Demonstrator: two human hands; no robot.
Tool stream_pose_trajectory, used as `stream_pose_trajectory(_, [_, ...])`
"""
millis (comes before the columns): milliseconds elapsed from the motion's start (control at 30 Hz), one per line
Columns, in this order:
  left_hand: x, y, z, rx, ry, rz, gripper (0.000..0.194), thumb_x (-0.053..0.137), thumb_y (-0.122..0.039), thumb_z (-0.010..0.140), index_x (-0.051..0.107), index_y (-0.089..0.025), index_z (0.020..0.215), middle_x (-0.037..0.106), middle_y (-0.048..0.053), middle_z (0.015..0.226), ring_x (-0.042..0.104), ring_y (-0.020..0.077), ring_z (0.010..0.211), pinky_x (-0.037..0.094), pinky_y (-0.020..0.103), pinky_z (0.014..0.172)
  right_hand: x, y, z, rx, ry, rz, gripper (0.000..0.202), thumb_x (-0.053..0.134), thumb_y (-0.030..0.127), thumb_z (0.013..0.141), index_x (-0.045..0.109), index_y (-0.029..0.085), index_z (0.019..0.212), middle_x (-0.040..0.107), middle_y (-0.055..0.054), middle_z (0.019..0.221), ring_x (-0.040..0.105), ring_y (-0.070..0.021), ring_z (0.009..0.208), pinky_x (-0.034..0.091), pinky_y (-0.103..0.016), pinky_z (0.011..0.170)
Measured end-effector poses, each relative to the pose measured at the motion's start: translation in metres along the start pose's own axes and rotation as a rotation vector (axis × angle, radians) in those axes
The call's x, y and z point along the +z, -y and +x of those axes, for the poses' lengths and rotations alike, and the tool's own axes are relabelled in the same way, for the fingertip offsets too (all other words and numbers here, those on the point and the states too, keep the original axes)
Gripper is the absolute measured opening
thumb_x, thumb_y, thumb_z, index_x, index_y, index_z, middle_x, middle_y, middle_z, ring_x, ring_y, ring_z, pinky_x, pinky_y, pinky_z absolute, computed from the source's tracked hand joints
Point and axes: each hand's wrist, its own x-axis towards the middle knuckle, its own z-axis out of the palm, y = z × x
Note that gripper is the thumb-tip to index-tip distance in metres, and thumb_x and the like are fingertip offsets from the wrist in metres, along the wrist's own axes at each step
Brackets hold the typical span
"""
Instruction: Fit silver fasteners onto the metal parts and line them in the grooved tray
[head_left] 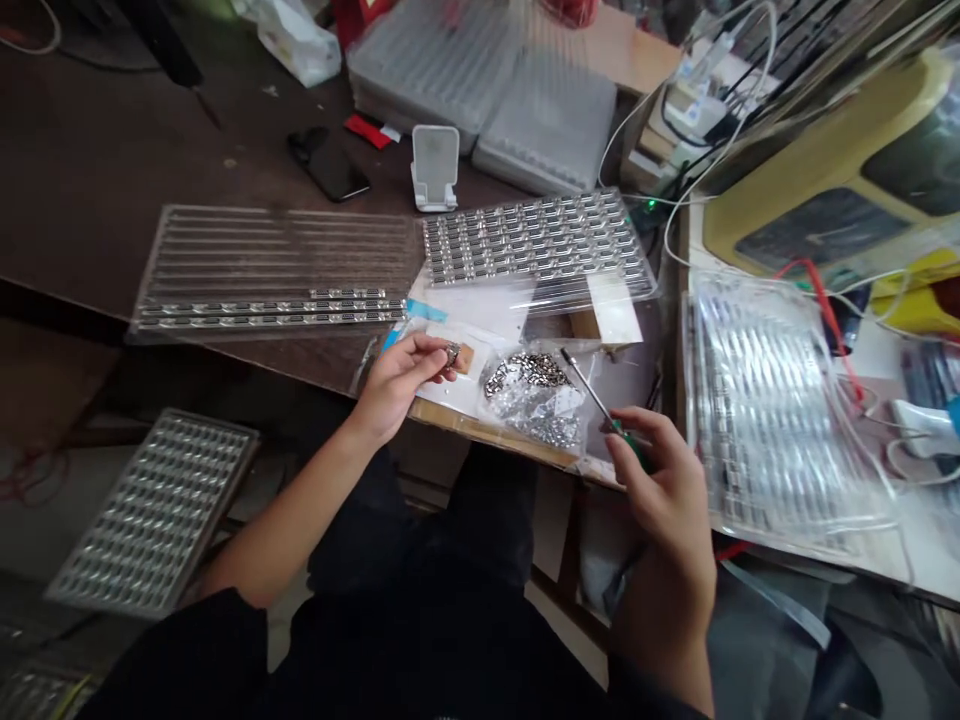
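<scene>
Between the thumb and fingers of my left hand (401,385) is a small metal connector (452,354), held over the front of the bench. My right hand (664,480) grips the green handle of a screwdriver (592,388), whose shaft points up and left. Under and between the hands lies a clear plastic bag (536,395) of small shiny metal parts. Behind it, a clear tray (536,240) is filled with rows of metal connectors. To the left, another clear tray (277,250) has connectors only in its front rows.
A black phone (330,165) and a white stand (435,168) sit behind the trays. Stacked clear trays (480,75) are at the back. On the right are more filled trays (780,400), cables and a yellow machine (832,170). Another filled tray (157,510) is low at left.
</scene>
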Motion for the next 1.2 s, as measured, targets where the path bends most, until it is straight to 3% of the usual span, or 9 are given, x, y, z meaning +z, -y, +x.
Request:
stream_pose_trajectory(133, [0.003, -0.003, -0.01, -0.068, 0.028, -0.04, 0.043, 0.088, -0.05, 0.07, 0.063, -0.018, 0.083, 0.075, 0.005, 0.082, 0.067, 0.0143, 0.07, 0.054, 0.026, 0.067, 0.022, 0.024, -0.006, -0.125, 0.098, 0.102, 0.017, 0.065, 0.026, 0.092, 0.067, 0.026, 0.109, 0.073, -0.005, 0.101, 0.071, -0.0205, 0.09, 0.058, -0.033, 0.078])
stream_pose_trajectory(333, [0.004, -0.003, -0.016, -0.086, 0.078, -0.01, 0.043, 0.089, -0.05, 0.068, 0.065, -0.018, 0.083, 0.075, 0.005, 0.079, 0.072, 0.0188, 0.076, 0.057, 0.029, 0.071, 0.039, 0.032, -0.004, -0.205, 0.197, 0.084, 0.018, 0.063, 0.023, 0.093, 0.066, 0.026, 0.111, 0.073, -0.005, 0.099, 0.07, -0.0201, 0.089, 0.056, -0.034, 0.079])
stream_pose_trajectory(667, [0.0, 0.002, -0.02, -0.046, 0.082, 0.012, 0.042, 0.087, -0.051, 0.071, 0.065, -0.017, 0.083, 0.076, 0.007, 0.082, 0.075, 0.0219, 0.081, 0.06, 0.032, 0.075, 0.041, 0.035, -0.007, -0.205, 0.23, 0.066, 0.019, 0.064, 0.024, 0.094, 0.065, 0.026, 0.113, 0.072, -0.006, 0.1, 0.069, -0.0204, 0.089, 0.055, -0.034, 0.079])
stream_pose_trajectory(833, [-0.004, 0.003, -0.021, -0.026, 0.09, 0.03, 0.036, 0.087, -0.046, 0.074, 0.066, -0.017, 0.083, 0.075, 0.006, 0.082, 0.073, 0.0187, 0.076, 0.06, 0.029, 0.073, 0.041, 0.038, -0.008, -0.199, 0.246, 0.048, 0.018, 0.064, 0.024, 0.094, 0.066, 0.026, 0.112, 0.072, -0.005, 0.099, 0.068, -0.0199, 0.087, 0.054, -0.033, 0.079])
stream_pose_trajectory(1200, [-0.011, 0.004, -0.023, 0.044, 0.06, 0.14, 0.038, 0.088, -0.05, 0.071, 0.069, -0.019, 0.081, 0.075, 0.006, 0.081, 0.074, 0.0205, 0.078, 0.059, 0.029, 0.072, 0.044, 0.04, -0.008, -0.065, 0.298, 0.157, 0.019, 0.065, 0.034, 0.092, 0.07, 0.026, 0.109, 0.074, -0.006, 0.099, 0.07, -0.0216, 0.087, 0.056, -0.033, 0.075])
